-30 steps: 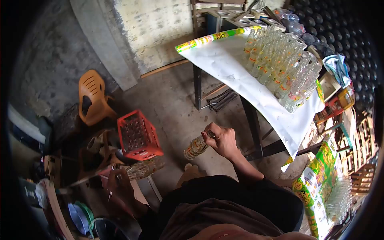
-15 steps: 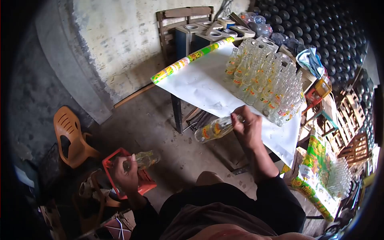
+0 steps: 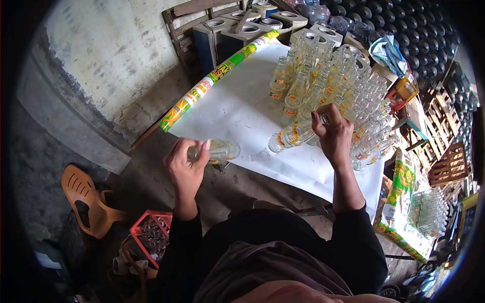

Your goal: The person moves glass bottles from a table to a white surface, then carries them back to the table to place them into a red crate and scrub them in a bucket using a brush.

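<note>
My left hand point(image 3: 186, 164) is closed round the neck end of a clear glass bottle point(image 3: 223, 151), which lies sideways in the air near the table's front edge. My right hand point(image 3: 334, 134) grips a second glass bottle point(image 3: 289, 137) by its neck. That one leans, its base low over the white-covered table point(image 3: 222, 113), and it bears a red and yellow printed label. Just behind my right hand stands a dense group of clear glass bottles point(image 3: 303, 83) with similar labels, upright on the white sheet.
A rolled, brightly printed edge point(image 3: 217, 76) runs along the table's left side. Down on the floor are a red crate point(image 3: 166, 218) with glass bottles in it and an orange plastic chair point(image 3: 90, 204). More bottles point(image 3: 429, 212) stand on a lower surface at right. Speaker-like boxes point(image 3: 247, 31) sit behind the table.
My left hand has risen from above the red crate to the table's front edge with its bottle. My right hand has lifted its bottle over the table, close to the group.
</note>
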`<state>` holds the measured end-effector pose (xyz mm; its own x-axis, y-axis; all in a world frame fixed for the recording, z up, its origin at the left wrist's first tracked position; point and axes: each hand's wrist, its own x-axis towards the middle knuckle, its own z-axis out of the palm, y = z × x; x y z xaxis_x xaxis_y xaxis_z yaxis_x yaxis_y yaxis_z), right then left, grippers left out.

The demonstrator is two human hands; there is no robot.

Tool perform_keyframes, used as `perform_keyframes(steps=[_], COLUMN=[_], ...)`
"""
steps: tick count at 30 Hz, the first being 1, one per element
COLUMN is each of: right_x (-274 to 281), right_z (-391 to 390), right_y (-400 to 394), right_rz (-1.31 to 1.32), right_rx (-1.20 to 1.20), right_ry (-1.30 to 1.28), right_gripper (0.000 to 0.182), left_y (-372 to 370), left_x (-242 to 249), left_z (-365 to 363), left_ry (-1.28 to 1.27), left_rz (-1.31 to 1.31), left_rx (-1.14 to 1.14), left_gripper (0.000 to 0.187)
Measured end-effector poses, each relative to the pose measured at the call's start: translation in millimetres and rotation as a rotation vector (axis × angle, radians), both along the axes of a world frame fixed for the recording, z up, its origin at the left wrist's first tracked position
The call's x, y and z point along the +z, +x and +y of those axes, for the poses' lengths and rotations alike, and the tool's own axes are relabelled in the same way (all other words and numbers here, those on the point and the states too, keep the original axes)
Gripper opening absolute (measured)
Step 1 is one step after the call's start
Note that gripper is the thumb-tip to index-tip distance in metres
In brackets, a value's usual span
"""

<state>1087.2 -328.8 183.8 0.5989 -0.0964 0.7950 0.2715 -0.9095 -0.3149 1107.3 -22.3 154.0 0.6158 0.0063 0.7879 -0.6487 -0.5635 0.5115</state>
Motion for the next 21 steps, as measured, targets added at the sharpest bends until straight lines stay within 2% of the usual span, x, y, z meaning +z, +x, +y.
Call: perform_keyframes(steps=[4, 8, 15, 21], right_x=[0, -2, -9, -26], right_z=[-10, -1, 17, 24], right_y=[38, 72, 129, 154], right_rz=[0.04, 0.033, 0.158, 0.211], right_rx=[-0.013, -0.023, -0.089, -0.201], right_ry=[0.001, -0.159, -0.259, -0.244], right_gripper=[0.021, 0.024, 0.032, 0.036], left_y=[63, 109, 177, 233], left_x=[-1, -5, -4, 0], left_z=[-48, -78, -100, -111], left_ry=[-0.003, -0.013, 0.149, 0.155], left_rz=[-0.017, 0.016, 0.008, 0.036], left_rx=[-0.108, -0.211, -0.283, -0.415], left_gripper=[0.025, 0.027, 0.028, 0.034])
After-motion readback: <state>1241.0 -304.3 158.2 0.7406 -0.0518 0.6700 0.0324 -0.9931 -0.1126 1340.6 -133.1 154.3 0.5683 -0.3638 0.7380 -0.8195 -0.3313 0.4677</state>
